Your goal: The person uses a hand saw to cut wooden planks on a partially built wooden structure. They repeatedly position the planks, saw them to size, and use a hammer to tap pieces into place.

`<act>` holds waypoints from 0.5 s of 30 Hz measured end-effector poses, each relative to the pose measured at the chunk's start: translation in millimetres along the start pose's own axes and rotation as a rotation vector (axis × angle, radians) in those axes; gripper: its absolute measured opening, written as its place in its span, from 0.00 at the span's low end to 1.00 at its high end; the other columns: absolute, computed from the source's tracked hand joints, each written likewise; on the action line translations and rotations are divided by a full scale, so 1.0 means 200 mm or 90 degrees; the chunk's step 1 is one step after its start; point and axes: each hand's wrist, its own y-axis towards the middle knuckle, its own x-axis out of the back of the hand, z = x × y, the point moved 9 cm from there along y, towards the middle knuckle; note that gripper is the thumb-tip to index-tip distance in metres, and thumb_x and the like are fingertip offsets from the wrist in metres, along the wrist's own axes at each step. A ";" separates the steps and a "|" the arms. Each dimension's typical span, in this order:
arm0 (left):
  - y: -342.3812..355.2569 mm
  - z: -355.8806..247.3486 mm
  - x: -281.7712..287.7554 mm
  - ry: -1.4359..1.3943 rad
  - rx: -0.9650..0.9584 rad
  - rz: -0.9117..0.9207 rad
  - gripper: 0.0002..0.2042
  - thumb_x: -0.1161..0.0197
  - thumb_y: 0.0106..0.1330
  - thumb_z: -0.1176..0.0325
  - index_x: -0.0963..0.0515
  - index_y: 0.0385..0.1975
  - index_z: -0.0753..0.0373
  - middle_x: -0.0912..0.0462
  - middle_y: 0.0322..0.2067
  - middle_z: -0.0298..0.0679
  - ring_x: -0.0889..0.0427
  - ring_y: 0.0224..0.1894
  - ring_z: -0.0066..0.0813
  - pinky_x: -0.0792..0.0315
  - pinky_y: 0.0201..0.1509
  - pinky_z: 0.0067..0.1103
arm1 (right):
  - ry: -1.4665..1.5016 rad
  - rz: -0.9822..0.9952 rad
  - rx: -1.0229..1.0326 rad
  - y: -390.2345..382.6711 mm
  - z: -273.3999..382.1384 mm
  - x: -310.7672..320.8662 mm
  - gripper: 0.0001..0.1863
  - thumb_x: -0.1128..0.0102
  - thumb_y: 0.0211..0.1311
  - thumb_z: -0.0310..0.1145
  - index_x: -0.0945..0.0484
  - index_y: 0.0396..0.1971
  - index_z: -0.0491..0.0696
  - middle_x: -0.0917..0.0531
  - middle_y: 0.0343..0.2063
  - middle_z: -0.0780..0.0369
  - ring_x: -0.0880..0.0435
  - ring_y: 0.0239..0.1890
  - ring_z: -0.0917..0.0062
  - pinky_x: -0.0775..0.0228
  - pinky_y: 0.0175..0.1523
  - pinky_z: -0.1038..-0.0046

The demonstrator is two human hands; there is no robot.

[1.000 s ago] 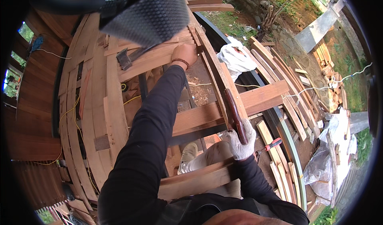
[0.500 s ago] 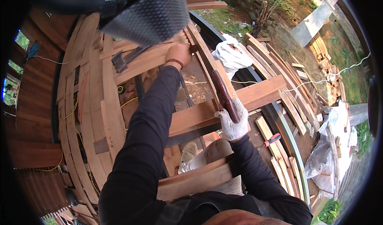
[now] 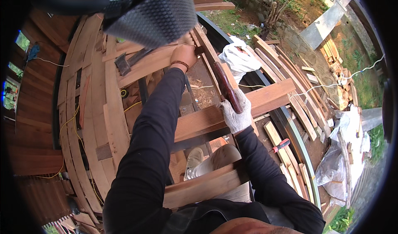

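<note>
My right hand, in a white knit glove, is closed around the near end of a long, glossy dark brown wooden piece, whose exact kind I cannot make out. It lies along a narrow wooden strip that runs away from me. My bare left hand, with a beaded bracelet at the wrist, is closed in a fist near the strip's far part. A small dark brown end shows beside its fingers. Beneath my right hand a wide ridged board lies crosswise.
A dark hammer-like tool rests on boards at the left. Beyond the strip sits a white sack. A red-handled screwdriver lies at the right near stacked lumber. Another board crosses close to my body. A dark mesh object blocks the upper view.
My right hand has drawn back slightly toward me and to the left, with the brown wooden piece in it. My left hand has barely shifted.
</note>
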 end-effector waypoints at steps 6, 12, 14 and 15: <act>-0.04 0.08 -0.01 0.000 0.002 -0.040 0.07 0.35 0.62 0.65 0.13 0.33 0.57 0.12 0.34 0.50 0.12 0.40 0.52 0.18 0.48 0.42 | -0.087 0.025 -0.113 -0.32 0.21 0.18 0.14 0.27 0.62 0.30 0.18 0.42 0.38 0.16 0.28 0.63 0.14 0.32 0.77 0.23 0.40 0.73; -0.02 0.01 -0.01 0.001 0.003 -0.012 0.08 0.36 0.61 0.65 0.12 0.34 0.57 0.12 0.33 0.51 0.11 0.41 0.51 0.18 0.49 0.41 | -0.050 -0.004 0.007 -0.12 0.10 0.05 0.13 0.30 0.60 0.26 0.20 0.43 0.40 0.15 0.32 0.59 0.15 0.34 0.72 0.24 0.41 0.71; -0.01 0.04 -0.01 0.009 -0.001 -0.018 0.08 0.36 0.61 0.65 0.12 0.35 0.58 0.12 0.34 0.51 0.11 0.42 0.52 0.18 0.49 0.41 | 0.046 0.011 -0.045 0.00 0.09 -0.01 0.12 0.30 0.60 0.25 0.20 0.42 0.40 0.14 0.33 0.58 0.15 0.33 0.72 0.24 0.40 0.71; -0.01 0.04 -0.01 0.011 -0.004 -0.021 0.09 0.35 0.61 0.65 0.12 0.35 0.58 0.12 0.34 0.52 0.11 0.42 0.52 0.18 0.50 0.41 | 0.092 0.001 -0.069 -0.05 0.04 0.00 0.11 0.30 0.61 0.25 0.20 0.42 0.40 0.14 0.33 0.59 0.15 0.32 0.73 0.24 0.40 0.71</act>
